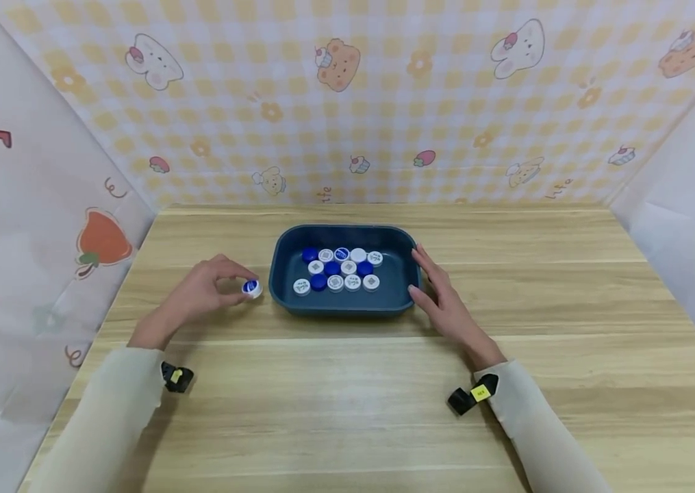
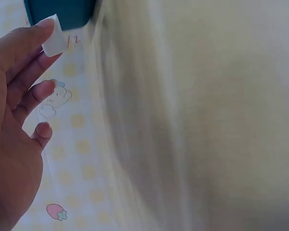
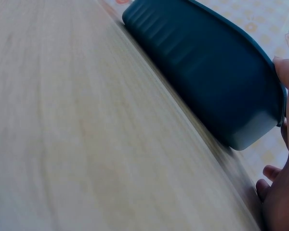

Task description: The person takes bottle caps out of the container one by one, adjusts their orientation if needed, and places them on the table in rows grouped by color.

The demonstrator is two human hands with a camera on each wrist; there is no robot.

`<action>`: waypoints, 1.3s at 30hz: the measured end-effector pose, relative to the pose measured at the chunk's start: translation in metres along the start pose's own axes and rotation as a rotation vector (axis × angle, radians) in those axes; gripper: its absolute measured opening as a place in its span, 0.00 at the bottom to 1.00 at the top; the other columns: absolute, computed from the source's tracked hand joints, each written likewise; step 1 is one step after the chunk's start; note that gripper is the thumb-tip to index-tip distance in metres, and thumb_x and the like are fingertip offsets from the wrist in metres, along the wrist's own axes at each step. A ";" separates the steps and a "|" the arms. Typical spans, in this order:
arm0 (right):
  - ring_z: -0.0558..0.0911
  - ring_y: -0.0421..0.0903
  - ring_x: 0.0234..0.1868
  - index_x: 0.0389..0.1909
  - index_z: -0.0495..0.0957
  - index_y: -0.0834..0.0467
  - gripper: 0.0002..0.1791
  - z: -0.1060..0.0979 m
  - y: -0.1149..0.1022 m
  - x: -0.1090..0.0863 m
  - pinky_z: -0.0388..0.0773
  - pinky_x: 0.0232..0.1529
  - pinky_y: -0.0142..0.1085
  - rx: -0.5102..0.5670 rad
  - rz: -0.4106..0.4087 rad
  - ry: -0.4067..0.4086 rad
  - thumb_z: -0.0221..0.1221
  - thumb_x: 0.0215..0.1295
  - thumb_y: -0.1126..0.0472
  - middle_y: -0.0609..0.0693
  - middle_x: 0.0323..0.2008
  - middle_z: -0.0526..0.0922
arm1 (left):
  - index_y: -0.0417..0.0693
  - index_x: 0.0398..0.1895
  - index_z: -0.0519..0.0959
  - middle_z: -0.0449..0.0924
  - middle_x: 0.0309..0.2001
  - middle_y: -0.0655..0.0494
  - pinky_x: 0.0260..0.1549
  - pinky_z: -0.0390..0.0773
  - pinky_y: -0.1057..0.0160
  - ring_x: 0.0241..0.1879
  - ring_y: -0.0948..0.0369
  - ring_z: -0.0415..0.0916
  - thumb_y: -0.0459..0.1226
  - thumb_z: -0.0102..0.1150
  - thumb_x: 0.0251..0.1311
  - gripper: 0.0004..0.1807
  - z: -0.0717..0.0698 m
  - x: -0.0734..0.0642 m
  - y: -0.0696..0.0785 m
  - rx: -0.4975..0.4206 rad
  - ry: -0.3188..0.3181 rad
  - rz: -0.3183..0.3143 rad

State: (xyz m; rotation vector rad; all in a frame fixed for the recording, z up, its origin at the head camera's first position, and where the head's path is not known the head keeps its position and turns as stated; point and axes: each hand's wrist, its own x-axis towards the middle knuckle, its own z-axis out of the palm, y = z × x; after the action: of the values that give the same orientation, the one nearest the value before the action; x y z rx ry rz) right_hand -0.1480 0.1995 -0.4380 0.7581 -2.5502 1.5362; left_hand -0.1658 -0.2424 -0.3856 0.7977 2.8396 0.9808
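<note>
My left hand pinches a bottle cap between thumb and finger, just left of the dark blue-green tray. The cap has white sides and a blue-and-white printed top; in the left wrist view only its white side shows, with the other fingers spread loosely below. On the tray's right end, my right hand rests with thumb and index finger apart, their tips at the rim. The right wrist view shows the thumb against the rim. Several blue caps and white caps lie inside the tray in rough rows.
The tray stands on a light wood-grain table. Behind the table rises a yellow checked backdrop with cartoon prints. White sheets hang at the left and right sides.
</note>
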 end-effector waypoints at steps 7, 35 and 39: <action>0.46 0.45 0.73 0.75 0.51 0.49 0.33 0.000 0.000 -0.001 0.50 0.66 0.57 0.003 0.005 0.006 0.50 0.73 0.58 0.42 0.75 0.44 | 0.52 0.40 0.86 0.83 0.38 0.65 0.42 0.63 0.55 0.43 0.63 0.72 0.38 0.75 0.44 0.16 0.019 -0.020 0.014 0.063 -0.005 0.185; 0.45 0.51 0.73 0.74 0.51 0.56 0.33 -0.002 -0.011 0.001 0.50 0.66 0.57 0.007 0.005 0.004 0.51 0.71 0.62 0.51 0.75 0.44 | 0.51 0.42 0.84 0.82 0.39 0.59 0.39 0.70 0.60 0.42 0.60 0.75 0.40 0.71 0.52 0.14 0.077 -0.018 0.102 0.378 -0.131 0.343; 0.45 0.56 0.73 0.72 0.52 0.64 0.33 -0.005 -0.035 0.001 0.49 0.65 0.59 0.010 0.016 -0.006 0.50 0.69 0.69 0.59 0.74 0.45 | 0.52 0.42 0.84 0.82 0.39 0.60 0.41 0.71 0.58 0.41 0.60 0.74 0.39 0.71 0.52 0.13 0.080 -0.018 0.103 0.382 -0.143 0.328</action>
State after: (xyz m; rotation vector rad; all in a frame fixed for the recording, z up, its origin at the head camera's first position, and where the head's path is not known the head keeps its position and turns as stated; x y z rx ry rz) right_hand -0.1342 0.1903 -0.4069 0.7456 -2.5609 1.5549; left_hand -0.0881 -0.1365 -0.3921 1.3400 2.8590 0.3707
